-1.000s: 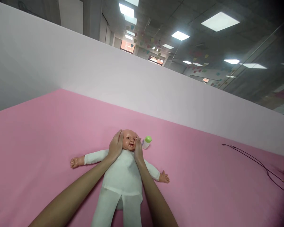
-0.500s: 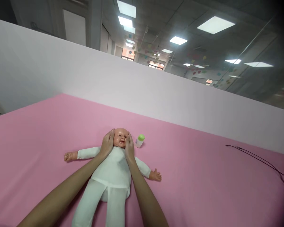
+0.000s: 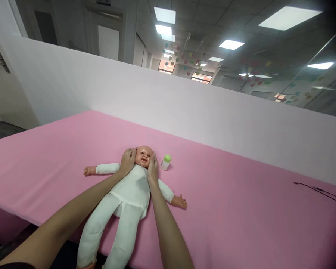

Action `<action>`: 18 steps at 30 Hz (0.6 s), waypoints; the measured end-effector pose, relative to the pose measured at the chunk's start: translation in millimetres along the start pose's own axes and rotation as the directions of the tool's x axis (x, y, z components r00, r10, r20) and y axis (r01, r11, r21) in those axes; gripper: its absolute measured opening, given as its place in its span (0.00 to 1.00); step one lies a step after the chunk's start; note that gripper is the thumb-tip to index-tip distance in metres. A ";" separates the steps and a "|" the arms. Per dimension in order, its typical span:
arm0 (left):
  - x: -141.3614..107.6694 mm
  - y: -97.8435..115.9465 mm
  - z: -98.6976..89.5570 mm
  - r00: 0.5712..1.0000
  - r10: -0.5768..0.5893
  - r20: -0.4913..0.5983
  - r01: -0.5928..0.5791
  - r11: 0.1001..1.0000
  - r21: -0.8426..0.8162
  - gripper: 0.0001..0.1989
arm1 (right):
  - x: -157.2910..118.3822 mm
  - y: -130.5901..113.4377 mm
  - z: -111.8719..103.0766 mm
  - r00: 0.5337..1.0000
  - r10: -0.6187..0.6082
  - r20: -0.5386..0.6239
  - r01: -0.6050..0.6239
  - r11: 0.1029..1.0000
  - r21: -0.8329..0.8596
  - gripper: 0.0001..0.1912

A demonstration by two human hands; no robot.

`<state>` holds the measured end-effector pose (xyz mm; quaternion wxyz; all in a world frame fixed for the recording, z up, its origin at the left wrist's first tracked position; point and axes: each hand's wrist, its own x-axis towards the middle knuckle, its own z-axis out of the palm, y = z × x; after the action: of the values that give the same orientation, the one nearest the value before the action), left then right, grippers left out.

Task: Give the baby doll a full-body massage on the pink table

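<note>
A baby doll with a white cloth body lies on its back on the pink-covered table, its arms spread and its legs toward me. My left hand rests against the side of the doll's head, at the left. On the other side of the head is my right hand. Both palms face inward, so the head sits between them, with the doll's face showing. A small clear bottle with a green cap stands just right of my right hand.
Behind the table runs a white partition. A thin dark cable lies at the table's right side. At the far left is a door with a metal handle. The table's front edge shows at the lower left.
The view has shifted left and a little downward, so more of the door and the table's front edge shows. Both hands remain at the doll's head.
</note>
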<state>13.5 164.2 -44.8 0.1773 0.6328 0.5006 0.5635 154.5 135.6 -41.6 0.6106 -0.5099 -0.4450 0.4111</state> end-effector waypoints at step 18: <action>12.8 23.9 -12.7 0.996 0.078 0.033 -0.076 0.995 -0.063 0.26 | 37.9 -80.1 -75.9 0.959 -0.205 -0.196 0.011 0.718 -0.696 0.23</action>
<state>10.9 160.1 -15.2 0.1835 0.6557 0.4549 0.5739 241.4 140.9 36.0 0.4536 -0.7219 -0.5109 0.1095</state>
